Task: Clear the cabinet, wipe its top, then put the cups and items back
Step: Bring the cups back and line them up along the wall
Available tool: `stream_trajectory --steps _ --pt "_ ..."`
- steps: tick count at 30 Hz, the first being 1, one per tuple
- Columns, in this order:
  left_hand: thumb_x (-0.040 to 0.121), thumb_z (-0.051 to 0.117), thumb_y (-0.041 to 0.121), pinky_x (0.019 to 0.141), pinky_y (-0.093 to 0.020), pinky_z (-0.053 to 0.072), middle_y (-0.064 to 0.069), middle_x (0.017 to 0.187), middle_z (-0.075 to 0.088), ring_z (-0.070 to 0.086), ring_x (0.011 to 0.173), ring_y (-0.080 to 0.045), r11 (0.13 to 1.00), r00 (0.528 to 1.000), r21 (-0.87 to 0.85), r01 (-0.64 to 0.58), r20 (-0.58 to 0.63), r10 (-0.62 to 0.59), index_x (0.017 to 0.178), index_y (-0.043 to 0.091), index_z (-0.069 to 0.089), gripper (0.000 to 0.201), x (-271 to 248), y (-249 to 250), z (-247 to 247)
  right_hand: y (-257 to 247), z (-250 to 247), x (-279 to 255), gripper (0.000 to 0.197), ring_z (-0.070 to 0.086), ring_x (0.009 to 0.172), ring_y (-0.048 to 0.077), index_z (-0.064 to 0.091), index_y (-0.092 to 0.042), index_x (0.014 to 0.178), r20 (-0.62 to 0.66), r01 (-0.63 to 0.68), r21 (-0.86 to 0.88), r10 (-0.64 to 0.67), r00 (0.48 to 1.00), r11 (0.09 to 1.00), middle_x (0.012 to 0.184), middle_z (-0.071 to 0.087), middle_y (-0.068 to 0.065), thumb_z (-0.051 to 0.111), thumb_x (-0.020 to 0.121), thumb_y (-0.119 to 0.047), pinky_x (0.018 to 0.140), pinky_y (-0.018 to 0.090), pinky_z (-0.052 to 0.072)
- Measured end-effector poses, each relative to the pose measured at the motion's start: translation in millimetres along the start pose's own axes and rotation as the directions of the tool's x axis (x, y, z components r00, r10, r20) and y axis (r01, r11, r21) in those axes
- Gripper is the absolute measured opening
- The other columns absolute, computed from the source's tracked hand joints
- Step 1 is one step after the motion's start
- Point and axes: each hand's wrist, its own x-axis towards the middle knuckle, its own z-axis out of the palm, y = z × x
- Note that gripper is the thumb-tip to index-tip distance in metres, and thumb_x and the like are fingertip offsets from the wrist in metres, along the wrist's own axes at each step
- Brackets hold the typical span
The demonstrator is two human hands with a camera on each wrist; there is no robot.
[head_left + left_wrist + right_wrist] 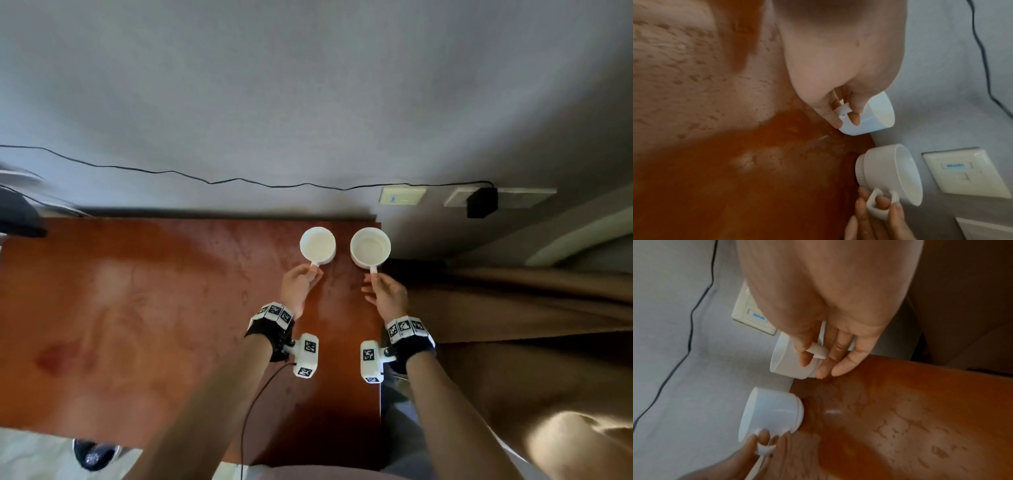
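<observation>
The left hand (301, 281) pinches the handle of the left cup (318, 245) and the right hand (386, 291) pinches the handle of the right cup (370, 247), both cups upright, near each other but apart, at the far right corner of the cabinet's reddish surface (137, 308) close to the wall. Whether the bases already rest on the surface cannot be told. Judged as the put-back step: keep each cup level, seat both bases flat with a gap between cups and clear of the right edge, then loosen the fingers without dragging the handles.
</observation>
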Motion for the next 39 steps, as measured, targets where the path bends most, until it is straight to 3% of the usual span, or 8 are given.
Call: stream_trajectory --steps 4,9,18,27,30,33,35,39 --pt "0.101 0.060 0.002 0.090 -0.020 0.056 -0.004 0.092 0.072 0.068 0.093 -0.015 0.994 0.998 0.090 -0.066 0.020 0.064 0.075 0.006 0.070 0.028 11 5 14 -3 5 16 0.023 0.071 0.081 0.017 0.070 -0.024 0.087 0.004 0.030 -0.055 -0.030 1.000 0.998 0.087 0.072 -0.002 0.056 0.104 -0.023 0.074 0.033 0.060" --pt "0.101 0.062 0.008 0.101 -0.031 0.053 0.003 0.082 0.075 0.071 0.091 -0.012 0.976 0.993 0.188 -0.111 0.049 0.103 0.074 0.009 0.072 0.028 23 13 27 -11 11 28 0.022 0.072 0.082 0.019 0.070 -0.021 0.090 0.032 0.049 -0.122 -0.045 0.998 0.991 0.094 0.072 0.000 0.055 0.104 -0.026 0.074 0.034 0.062" --pt "0.102 0.062 0.013 0.094 -0.031 0.057 -0.006 0.087 0.075 0.072 0.091 -0.021 0.954 0.991 0.266 -0.136 0.044 0.129 0.081 0.010 0.073 0.024 30 17 36 -19 13 37 0.029 0.065 0.071 0.015 0.068 -0.002 0.096 0.047 0.076 -0.190 -0.069 0.997 0.979 0.086 0.068 0.001 0.053 0.105 -0.025 0.065 0.025 0.060" --pt "0.102 0.061 0.014 0.087 -0.032 0.061 -0.006 0.088 0.076 0.072 0.085 -0.019 0.924 0.985 0.342 -0.171 0.039 0.167 0.085 0.011 0.073 0.021 26 18 41 -26 7 49 0.031 0.067 0.073 0.020 0.067 -0.004 0.095 0.079 0.086 -0.240 -0.068 0.995 0.967 0.091 0.070 0.009 0.051 0.106 -0.029 0.076 0.043 0.063" --pt "0.102 0.060 0.012 0.088 -0.038 0.061 -0.007 0.091 0.075 0.071 0.089 -0.023 0.905 0.980 0.377 -0.196 0.057 0.189 0.086 0.016 0.073 0.022 24 20 41 -28 7 48 0.025 0.069 0.076 0.019 0.068 -0.015 0.095 0.081 0.083 -0.251 -0.064 0.995 0.964 0.098 0.072 0.005 0.051 0.105 -0.031 0.078 0.045 0.063" --pt "0.100 0.062 0.023 0.088 -0.047 0.060 -0.006 0.094 0.076 0.071 0.088 -0.022 0.849 0.971 0.473 -0.236 0.077 0.227 0.088 0.024 0.073 0.017 16 23 37 -31 6 42 0.013 0.071 0.084 0.018 0.063 -0.028 0.107 0.058 0.083 -0.279 -0.070 0.996 0.957 0.105 0.071 -0.003 0.054 0.102 -0.036 0.083 0.048 0.061" --pt "0.099 0.062 0.033 0.092 -0.043 0.058 -0.001 0.099 0.077 0.071 0.096 -0.020 0.785 0.965 0.566 -0.251 0.083 0.248 0.102 0.022 0.073 0.016 9 28 33 -35 2 33 0.019 0.070 0.093 0.018 0.061 -0.031 0.114 0.005 0.104 -0.353 -0.109 0.994 0.930 0.107 0.070 -0.009 0.056 0.099 -0.041 0.088 0.043 0.057" --pt "0.097 0.062 0.036 0.092 -0.038 0.051 -0.008 0.121 0.068 0.065 0.109 -0.025 0.538 0.945 0.794 -0.284 0.138 0.296 0.124 0.008 0.064 0.039 -11 39 16 -43 -13 -2 0.030 0.067 0.102 0.022 0.060 -0.026 0.124 -0.029 0.150 -0.526 -0.195 0.980 0.837 0.118 0.070 -0.006 0.057 0.099 -0.042 0.088 0.033 0.050"
